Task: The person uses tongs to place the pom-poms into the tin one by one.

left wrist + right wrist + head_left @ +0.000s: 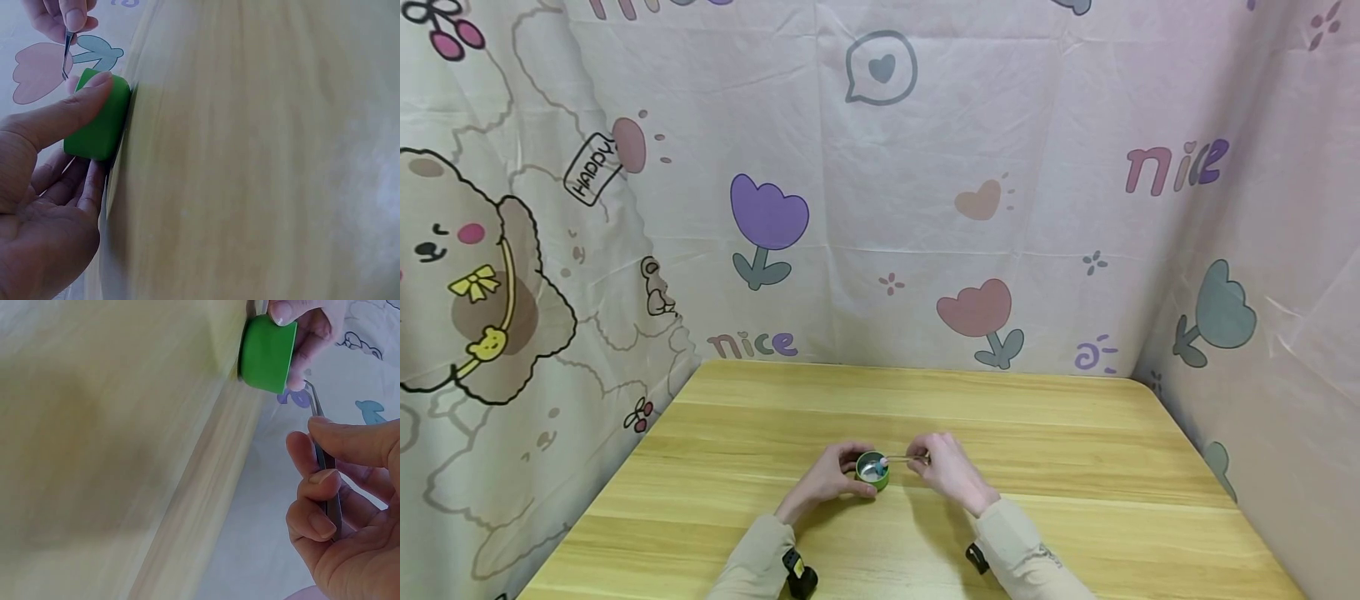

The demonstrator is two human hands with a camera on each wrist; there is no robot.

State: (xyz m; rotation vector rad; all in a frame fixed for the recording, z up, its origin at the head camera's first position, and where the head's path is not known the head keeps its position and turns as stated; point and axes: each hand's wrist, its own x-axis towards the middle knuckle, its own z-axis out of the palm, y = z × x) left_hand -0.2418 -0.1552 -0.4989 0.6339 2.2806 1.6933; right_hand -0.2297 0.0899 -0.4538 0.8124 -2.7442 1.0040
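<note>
The tweezers (908,457) lie nearly level, their long axis running sideways, tips pointing toward the green cup (872,469) from its right. The right hand (946,472) pinches them between thumb and fingers. The left hand (827,479) grips the cup, which stands upright on the wooden table (1075,467). Only the head view shows the cup's inside, with something pale and pink at the tips, perhaps a small bead. The right wrist view shows the tweezers' bent tip (310,389). A cartoon-printed cloth (880,192) hangs behind the cup.
</note>
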